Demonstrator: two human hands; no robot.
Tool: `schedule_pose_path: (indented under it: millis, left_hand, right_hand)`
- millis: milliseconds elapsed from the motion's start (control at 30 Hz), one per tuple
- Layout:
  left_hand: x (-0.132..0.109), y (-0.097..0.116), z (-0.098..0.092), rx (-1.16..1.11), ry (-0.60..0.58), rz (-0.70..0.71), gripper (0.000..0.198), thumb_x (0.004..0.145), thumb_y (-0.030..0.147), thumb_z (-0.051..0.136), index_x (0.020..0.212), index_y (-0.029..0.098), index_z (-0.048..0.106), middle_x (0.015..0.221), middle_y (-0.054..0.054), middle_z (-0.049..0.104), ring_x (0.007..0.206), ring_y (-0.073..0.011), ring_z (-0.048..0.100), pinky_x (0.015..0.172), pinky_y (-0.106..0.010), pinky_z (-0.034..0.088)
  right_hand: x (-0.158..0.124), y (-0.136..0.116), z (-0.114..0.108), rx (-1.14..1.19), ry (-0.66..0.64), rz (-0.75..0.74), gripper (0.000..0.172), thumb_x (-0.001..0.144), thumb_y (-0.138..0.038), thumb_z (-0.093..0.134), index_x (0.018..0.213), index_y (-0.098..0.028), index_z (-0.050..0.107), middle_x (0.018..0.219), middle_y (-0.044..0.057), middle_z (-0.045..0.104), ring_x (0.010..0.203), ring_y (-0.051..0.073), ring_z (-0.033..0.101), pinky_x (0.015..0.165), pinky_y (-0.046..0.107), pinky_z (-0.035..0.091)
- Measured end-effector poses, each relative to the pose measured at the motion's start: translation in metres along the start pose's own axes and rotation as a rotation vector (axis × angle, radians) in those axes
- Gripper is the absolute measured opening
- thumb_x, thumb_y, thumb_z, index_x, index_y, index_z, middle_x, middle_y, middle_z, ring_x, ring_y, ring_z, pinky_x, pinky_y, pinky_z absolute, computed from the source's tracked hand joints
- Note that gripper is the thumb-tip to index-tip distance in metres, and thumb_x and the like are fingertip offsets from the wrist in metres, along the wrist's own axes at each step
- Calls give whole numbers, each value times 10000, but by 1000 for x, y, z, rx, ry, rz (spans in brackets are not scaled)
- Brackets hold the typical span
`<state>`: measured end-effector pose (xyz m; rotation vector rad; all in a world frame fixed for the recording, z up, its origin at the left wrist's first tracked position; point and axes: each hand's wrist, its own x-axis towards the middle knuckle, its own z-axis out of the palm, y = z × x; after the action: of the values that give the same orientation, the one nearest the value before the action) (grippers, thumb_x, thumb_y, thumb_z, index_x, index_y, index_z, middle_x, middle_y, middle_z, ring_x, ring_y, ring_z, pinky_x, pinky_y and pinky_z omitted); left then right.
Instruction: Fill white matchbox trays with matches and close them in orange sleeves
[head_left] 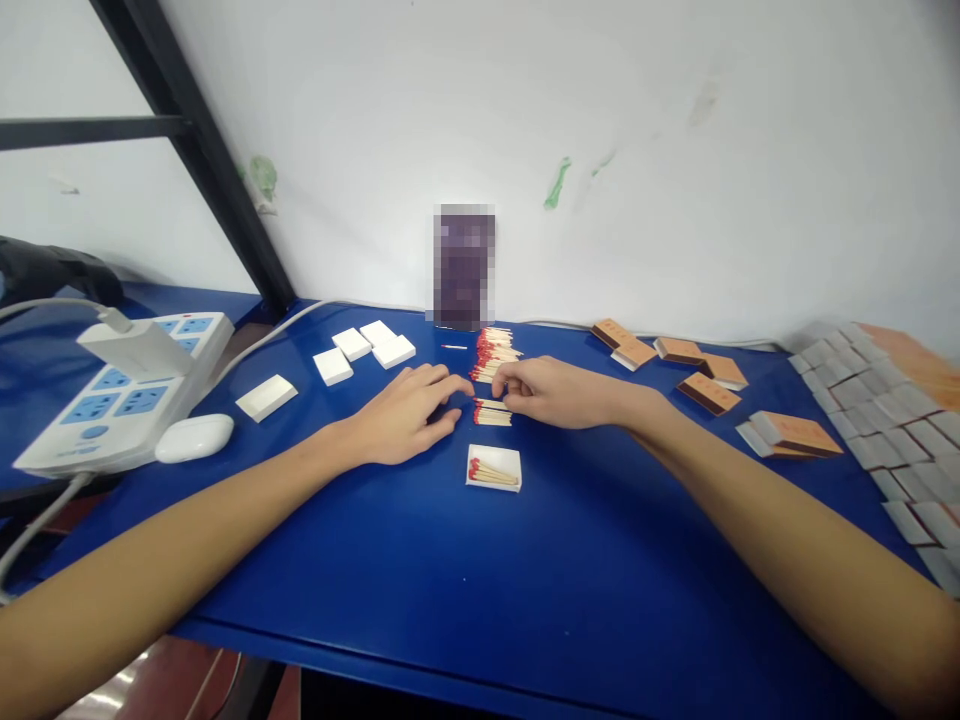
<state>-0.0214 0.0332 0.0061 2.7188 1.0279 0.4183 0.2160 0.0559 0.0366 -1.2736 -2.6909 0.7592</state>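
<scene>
Loose red-headed matches lie in a column at the middle of the blue table, a larger pile [495, 350] at the back and a smaller row [493, 413] in front. My left hand [409, 415] rests at their head ends, thumb and forefinger apart, the forefinger tip by the red heads. At the plain ends is my right hand [551, 392], its fingers curled and closed; whether a match is between them is hidden. Nearer me sits a white matchbox tray [506, 458] with several matches along its front side.
White matchbox trays [332, 366] lie at left, near a white earphone case [195, 438] and a power strip [112, 400]. Orange matchbox sleeves [681, 350] are scattered at right, beside stacked matchboxes [892, 410]. A blurred dark object [465, 265] leans on the wall.
</scene>
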Motion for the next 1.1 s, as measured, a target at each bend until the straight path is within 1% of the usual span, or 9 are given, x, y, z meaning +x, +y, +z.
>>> schedule_pose_path:
  millis: [100,200,433,500,600,667,833,933,1100]
  left_hand:
    - [0,0,0,11,-6,-6,354,979,352,368,1283,219,491,946,-44,548,902,-205,501,829,-375,380]
    - [0,0,0,34,-15,-9,378,982,386,359,1297,227,493,950,-46,544,904,-209,501,828,-380,378]
    - [2,1,1,49,-19,4,377,976,383,368,1286,220,508,969,-55,543,917,-215,507,839,-387,371]
    - [2,1,1,40,-14,13,366,974,370,375,1282,227,514,960,-51,544,911,-212,510,846,-386,371]
    - [2,1,1,39,-10,9,355,971,361,385,1273,236,522,942,-43,539,890,-207,509,829,-376,375]
    - [1,0,1,41,-5,10,352,969,362,389,1269,238,525,942,-41,537,885,-207,508,823,-373,376]
    - [1,0,2,31,-5,13,359,970,352,394,1288,236,515,958,-42,542,905,-207,511,869,-387,371]
    - [1,0,2,29,-9,8,363,973,353,387,1292,233,513,963,-47,545,905,-208,508,869,-389,371]
    - [1,1,1,26,-14,6,363,975,360,377,1284,228,515,964,-55,546,906,-213,504,856,-386,374]
  right_hand:
    - [-3,-3,-1,-9,-2,-17,159,844,-308,534,950,-195,571,764,13,603,661,141,510,608,276,354]
    - [-5,-6,-1,-29,-21,-22,252,808,-392,594,961,-197,548,786,14,588,666,142,497,599,275,353]
    - [-6,-3,5,-21,10,-35,265,741,-332,630,937,-208,501,809,10,552,684,144,447,592,281,313]
    - [-6,-3,7,-11,14,-31,235,762,-325,612,930,-207,498,807,14,547,677,143,436,593,284,306]
    - [-4,-4,8,-5,21,-41,171,837,-350,549,895,-202,484,783,14,538,668,141,425,602,288,303]
    - [-3,-6,10,-7,26,-39,182,866,-375,529,877,-201,475,774,14,535,671,142,428,606,287,303]
    - [-3,-3,13,-10,40,-28,226,867,-413,545,921,-201,487,777,7,542,672,140,443,601,280,300]
    - [-3,-3,12,13,23,-9,254,880,-454,525,921,-205,495,757,2,545,657,138,444,589,282,298]
    - [-3,-5,12,39,22,29,218,890,-423,510,883,-205,496,739,2,548,642,136,442,579,286,297]
